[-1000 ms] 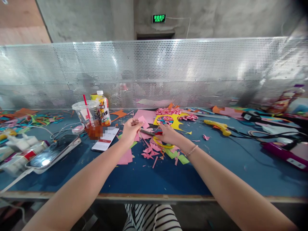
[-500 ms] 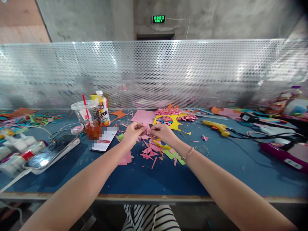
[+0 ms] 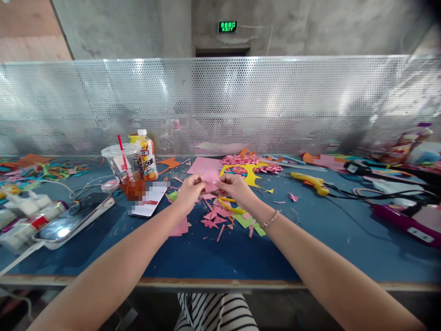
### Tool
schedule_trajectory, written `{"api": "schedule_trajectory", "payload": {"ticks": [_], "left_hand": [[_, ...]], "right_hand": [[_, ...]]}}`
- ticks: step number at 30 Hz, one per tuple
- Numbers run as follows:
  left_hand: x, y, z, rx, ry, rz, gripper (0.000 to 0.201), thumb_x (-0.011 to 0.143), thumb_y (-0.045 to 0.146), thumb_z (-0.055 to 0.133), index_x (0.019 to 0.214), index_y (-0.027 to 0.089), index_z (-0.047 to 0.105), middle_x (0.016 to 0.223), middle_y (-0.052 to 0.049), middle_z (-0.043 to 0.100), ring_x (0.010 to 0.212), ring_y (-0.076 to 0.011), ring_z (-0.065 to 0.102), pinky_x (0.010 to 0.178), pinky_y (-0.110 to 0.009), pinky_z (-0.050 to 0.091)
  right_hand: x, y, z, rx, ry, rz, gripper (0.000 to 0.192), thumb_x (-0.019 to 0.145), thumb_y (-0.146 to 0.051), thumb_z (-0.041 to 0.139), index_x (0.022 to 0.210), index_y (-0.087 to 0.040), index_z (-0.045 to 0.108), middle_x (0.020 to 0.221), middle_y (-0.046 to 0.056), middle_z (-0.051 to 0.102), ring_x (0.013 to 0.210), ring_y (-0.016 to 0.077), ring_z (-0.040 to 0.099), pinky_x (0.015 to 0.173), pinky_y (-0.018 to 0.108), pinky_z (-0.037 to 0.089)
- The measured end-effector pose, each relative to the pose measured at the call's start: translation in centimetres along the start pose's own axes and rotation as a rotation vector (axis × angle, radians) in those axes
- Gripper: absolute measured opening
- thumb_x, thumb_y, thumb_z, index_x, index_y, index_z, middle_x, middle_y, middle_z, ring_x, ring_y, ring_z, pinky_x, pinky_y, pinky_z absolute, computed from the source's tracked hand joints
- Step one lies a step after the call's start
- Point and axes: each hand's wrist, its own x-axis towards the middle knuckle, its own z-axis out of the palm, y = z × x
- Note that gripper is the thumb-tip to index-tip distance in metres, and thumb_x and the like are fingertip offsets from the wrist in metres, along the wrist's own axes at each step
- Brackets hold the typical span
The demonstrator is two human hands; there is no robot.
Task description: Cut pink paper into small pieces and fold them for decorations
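My left hand [image 3: 189, 190] and my right hand [image 3: 236, 188] meet over the middle of the blue table [image 3: 213, 253]. Between their fingertips they pinch one small pink paper piece [image 3: 210, 180]. The yellow-handled scissors [image 3: 230, 205] lie on the table just under my right hand, among pink and green paper scraps [image 3: 215, 217]. A larger pink sheet [image 3: 204, 165] lies flat behind my hands. A yellow cut-out sheet [image 3: 246, 174] with a pink and blue paper piece on it lies to the right of that.
Left: a plastic cup with a red straw [image 3: 124, 170], a juice bottle [image 3: 145, 154], two phones [image 3: 74, 218] [image 3: 148, 200] and chargers. Right: a yellow glue gun [image 3: 308, 181], black cables, a purple tool [image 3: 401, 220]. A perforated metal screen [image 3: 220, 103] walls the back.
One second ago my right hand held the scissors against the pink paper. It has since laid them down, and both hands now hold the pink piece, slightly raised.
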Motion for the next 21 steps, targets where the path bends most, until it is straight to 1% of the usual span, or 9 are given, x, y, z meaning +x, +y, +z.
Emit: {"api": "schedule_trajectory", "payload": {"ticks": [3,6,9,12,16,19,21], "left_hand": [[0.21,-0.31,-0.22,0.023,-0.012,0.012,0.016,0.063,0.015,0.060,0.079,0.016,0.063,0.072,-0.001,0.062,0.063,-0.0114,0.057,0.065,-0.028,0.049],[0.18,-0.32,-0.21,0.036,-0.008,0.016,0.012,0.064,0.017,0.061,0.075,0.016,0.062,0.071,-0.001,0.061,0.061,-0.0104,0.056,0.062,-0.025,0.047],[0.03,-0.04,-0.03,-0.022,-0.011,-0.012,0.009,0.061,0.015,0.062,0.070,0.016,0.061,0.067,0.001,0.059,0.058,-0.0096,0.054,0.059,-0.024,0.047],[-0.02,0.21,0.06,-0.094,-0.004,-0.061,0.012,0.059,0.014,0.063,0.071,0.017,0.062,0.065,0.001,0.059,0.057,-0.0099,0.055,0.058,-0.025,0.047],[0.12,0.31,-0.11,-0.153,-0.015,-0.118,0.014,0.057,0.012,0.064,0.070,0.014,0.064,0.065,0.000,0.061,0.058,-0.0108,0.057,0.062,-0.026,0.048],[0.15,0.42,-0.22,-0.181,-0.056,-0.117,0.016,0.056,0.007,0.061,0.070,0.013,0.066,0.069,-0.003,0.064,0.063,-0.0109,0.059,0.067,-0.026,0.049],[0.11,0.54,-0.19,-0.173,-0.062,-0.113,0.016,0.057,0.006,0.058,0.069,0.012,0.067,0.072,-0.005,0.065,0.066,-0.0117,0.061,0.069,-0.026,0.049]], "right_hand": [[-0.02,-0.16,-0.11,0.024,-0.003,0.008,0.021,0.063,-0.029,0.067,0.069,-0.017,0.051,0.063,-0.003,0.058,0.057,0.0105,0.061,0.051,0.020,0.049],[-0.09,-0.23,-0.05,0.028,-0.036,0.019,0.016,0.065,-0.025,0.064,0.072,-0.017,0.052,0.066,-0.002,0.059,0.057,0.0099,0.061,0.051,0.020,0.049],[-0.14,-0.29,0.05,0.095,-0.038,0.039,0.015,0.064,-0.022,0.063,0.073,-0.018,0.052,0.065,-0.003,0.060,0.055,0.0099,0.061,0.050,0.021,0.050],[-0.15,-0.44,0.06,0.211,-0.023,0.077,0.015,0.062,-0.018,0.060,0.073,-0.018,0.051,0.060,-0.004,0.058,0.051,0.0101,0.060,0.049,0.021,0.050],[-0.25,-0.77,-0.10,0.327,-0.018,0.152,0.013,0.063,-0.013,0.056,0.074,-0.018,0.052,0.054,-0.004,0.058,0.048,0.0095,0.059,0.048,0.020,0.049],[-0.36,-0.96,-0.23,0.379,-0.007,0.191,0.012,0.066,-0.010,0.050,0.074,-0.017,0.055,0.056,0.000,0.061,0.049,0.0097,0.060,0.051,0.020,0.051],[-0.39,-1.02,-0.26,0.402,0.010,0.185,0.014,0.067,-0.009,0.045,0.072,-0.017,0.055,0.058,0.002,0.062,0.052,0.0105,0.061,0.055,0.022,0.052]]}}
